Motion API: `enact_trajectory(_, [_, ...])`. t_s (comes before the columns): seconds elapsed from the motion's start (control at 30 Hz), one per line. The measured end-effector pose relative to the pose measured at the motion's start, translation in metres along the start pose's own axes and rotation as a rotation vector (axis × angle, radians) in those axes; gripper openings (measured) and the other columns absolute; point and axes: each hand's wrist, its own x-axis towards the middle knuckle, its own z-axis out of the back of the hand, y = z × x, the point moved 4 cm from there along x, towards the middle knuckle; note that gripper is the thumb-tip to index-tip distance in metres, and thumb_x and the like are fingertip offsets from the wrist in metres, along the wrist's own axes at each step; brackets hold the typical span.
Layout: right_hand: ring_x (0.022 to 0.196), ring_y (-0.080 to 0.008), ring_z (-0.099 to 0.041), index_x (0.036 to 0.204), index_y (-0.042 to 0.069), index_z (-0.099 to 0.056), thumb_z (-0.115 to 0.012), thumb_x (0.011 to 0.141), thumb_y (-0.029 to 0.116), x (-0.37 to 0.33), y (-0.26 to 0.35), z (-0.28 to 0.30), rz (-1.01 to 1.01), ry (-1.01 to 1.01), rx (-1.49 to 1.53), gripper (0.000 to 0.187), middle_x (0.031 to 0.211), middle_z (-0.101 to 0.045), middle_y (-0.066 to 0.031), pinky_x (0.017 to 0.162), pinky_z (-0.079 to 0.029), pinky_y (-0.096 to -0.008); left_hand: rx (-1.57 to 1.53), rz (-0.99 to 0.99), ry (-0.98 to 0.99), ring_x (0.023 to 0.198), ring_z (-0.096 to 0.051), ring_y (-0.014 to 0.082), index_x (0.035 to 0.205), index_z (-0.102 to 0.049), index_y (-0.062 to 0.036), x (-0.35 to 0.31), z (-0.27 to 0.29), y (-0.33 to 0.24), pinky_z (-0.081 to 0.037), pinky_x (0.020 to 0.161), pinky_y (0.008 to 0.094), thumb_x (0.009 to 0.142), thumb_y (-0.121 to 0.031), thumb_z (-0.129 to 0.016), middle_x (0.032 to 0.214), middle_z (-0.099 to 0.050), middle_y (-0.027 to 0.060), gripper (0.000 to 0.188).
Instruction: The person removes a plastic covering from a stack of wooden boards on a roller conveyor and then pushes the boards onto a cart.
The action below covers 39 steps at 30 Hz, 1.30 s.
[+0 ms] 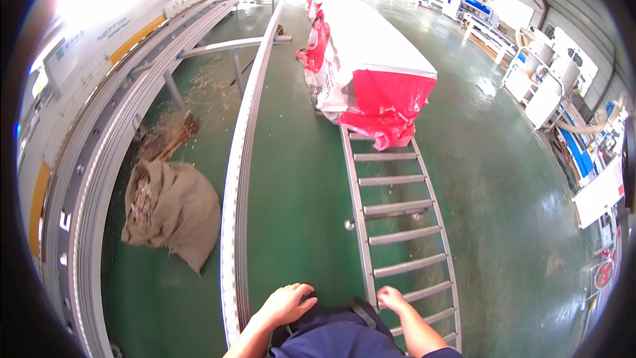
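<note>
My left hand [289,301] is at the lower middle, in front of my dark blue clothing. Its thumb stands apart from the loosely bent fingers, and it holds nothing. To its left runs a long grey metal rail [240,179]. My right hand [391,298] is closed, its fingers curled in, with nothing seen in it. It appears over the near left side rail of a ladder-like grey metal roller frame [407,265]; whether it touches the rail I cannot tell. Farther along that frame lies a long stack of white panels [377,36], partly wrapped in red and white plastic film [384,103].
A brown sack [173,205] of shavings lies on the green floor [291,192] beyond the left rail, near scattered debris. A long machine [79,119] with parallel rails lines the left side. Machines and a white cart [542,86] stand far right.
</note>
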Motion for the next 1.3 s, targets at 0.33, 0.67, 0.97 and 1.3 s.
enact_trajectory(0.33, [0.057,-0.0313,-0.062,0.097,-0.001,-0.057,-0.052,0.083,0.015,0.067,-0.015,0.066,-0.699,-0.375,0.292,0.022,0.077,-0.063,-0.0198,0.049,-0.052,-0.0447,0.21,-0.042,0.016,0.098,-0.062,0.0338,0.11,-0.059,-0.0047,0.238,0.152,0.076,-0.049,0.085,0.0412,0.089,-0.033,-0.059,0.103,-0.066,0.0158,0.035])
enact_trajectory(0.67, [0.053,-0.0144,-0.055,0.088,0.008,-0.058,-0.057,0.087,0.013,0.449,0.367,0.097,0.049,-0.165,0.21,0.006,0.067,-0.058,-0.0046,0.046,-0.044,-0.0297,0.014,0.198,0.026,0.099,-0.063,0.0332,0.11,-0.062,-0.0025,0.438,0.237,0.12,-0.05,0.087,0.0402,0.088,-0.035,-0.06,0.107,-0.065,0.0182,0.039])
enact_trajectory(0.97, [0.064,-0.0138,-0.061,0.101,0.002,-0.058,-0.059,0.085,0.007,0.619,0.618,0.059,0.252,-0.106,0.375,0.017,0.08,-0.063,-0.0068,0.059,-0.05,-0.0259,-0.249,0.135,0.179,0.101,-0.062,0.0307,0.128,-0.045,0.0,0.704,0.308,0.204,-0.049,0.087,0.038,0.087,-0.034,-0.064,0.111,-0.063,0.0171,0.057])
enact_trajectory(1.3, [0.068,-0.0184,-0.063,0.118,0.002,-0.053,-0.058,0.086,0.012,0.688,0.637,0.082,-0.094,-0.451,0.468,0.033,0.093,-0.064,-0.0129,0.058,-0.05,-0.0294,0.112,-0.002,0.239,0.115,-0.054,0.0402,0.143,-0.027,0.0021,0.995,0.329,0.235,-0.046,0.095,0.0417,0.077,-0.048,-0.071,0.133,-0.046,0.0261,0.094])
